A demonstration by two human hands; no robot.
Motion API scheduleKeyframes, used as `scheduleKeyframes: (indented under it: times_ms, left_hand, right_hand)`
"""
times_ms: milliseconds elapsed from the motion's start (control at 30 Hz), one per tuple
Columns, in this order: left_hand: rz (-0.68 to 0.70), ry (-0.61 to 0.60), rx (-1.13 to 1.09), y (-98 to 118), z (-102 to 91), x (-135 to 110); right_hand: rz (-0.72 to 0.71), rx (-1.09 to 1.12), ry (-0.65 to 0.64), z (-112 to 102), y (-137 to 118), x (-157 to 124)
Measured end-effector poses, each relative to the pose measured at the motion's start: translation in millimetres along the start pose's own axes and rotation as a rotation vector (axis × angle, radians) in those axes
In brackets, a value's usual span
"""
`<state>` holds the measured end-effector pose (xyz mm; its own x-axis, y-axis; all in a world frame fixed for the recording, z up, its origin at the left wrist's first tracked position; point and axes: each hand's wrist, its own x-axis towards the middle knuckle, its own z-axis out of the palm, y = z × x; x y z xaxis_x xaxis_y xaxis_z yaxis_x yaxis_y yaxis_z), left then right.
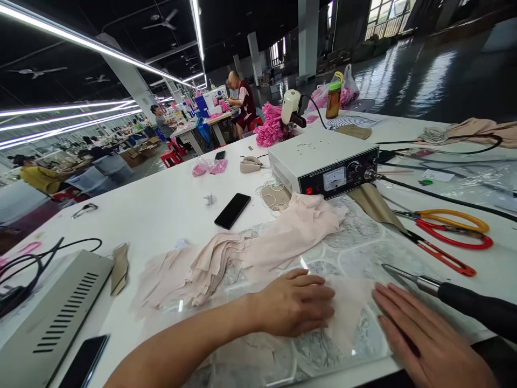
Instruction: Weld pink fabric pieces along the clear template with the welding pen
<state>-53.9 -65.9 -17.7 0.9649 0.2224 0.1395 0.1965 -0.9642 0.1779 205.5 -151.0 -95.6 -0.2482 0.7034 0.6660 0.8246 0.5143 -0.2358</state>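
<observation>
A thin pale pink fabric piece (349, 310) lies flat on a clear sheet (302, 353) over a grey patterned surface. My left hand (297, 303) rests palm down on the fabric's left part, fingers slightly bent and spread. At the fabric's right edge, my right hand (428, 337) lies with its fingers stretched out. Just beyond the right hand is a black-handled tool (464, 299) with a pointed metal tip; no fingers wrap round it. Behind the left hand sit a layered stack of pale pink fabric pieces (216, 264) and a crumpled pale pink heap (294, 229).
A control box with a dial (323, 161) stands behind the heap. Orange- and red-handled scissors (454, 237) lie at right beside a red tool (446, 258). A black phone (233, 210) is mid-table; a vented grey box (60, 307) occupies the left. People sit at sewing machines beyond.
</observation>
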Motion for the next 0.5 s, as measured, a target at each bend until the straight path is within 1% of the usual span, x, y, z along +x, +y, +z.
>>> scheduleKeyframes:
  times_ms: [67,167,233,267,333,400,433,500]
  left_hand:
    - [0.027,-0.015,-0.004,-2,4.5,7]
    - [0.027,-0.023,-0.014,-1,8.4,18]
    - [0.037,-0.023,-0.017,-2,9.3,26]
    - [0.063,-0.028,-0.013,-4,9.8,29]
    - [0.153,-0.045,0.012,-10,12.6,35]
    - [0.234,-0.043,0.054,-18,18.7,40]
    - [0.251,-0.030,0.072,-21,22.8,43]
    - [0.234,0.012,0.087,-24,31.1,50]
  right_hand:
    - [-0.005,-0.006,0.001,6,2,11]
    - [0.029,0.006,0.007,13,8,28]
    - [0.057,0.018,0.014,11,9,34]
    - [0.072,0.028,0.022,8,7,35]
    - [0.098,0.039,0.068,-3,0,31]
    - [0.163,0.048,0.150,-16,-9,19]
    - [0.226,0.056,0.200,-21,-13,10]
    - [0.400,0.069,0.276,-31,-15,-11]
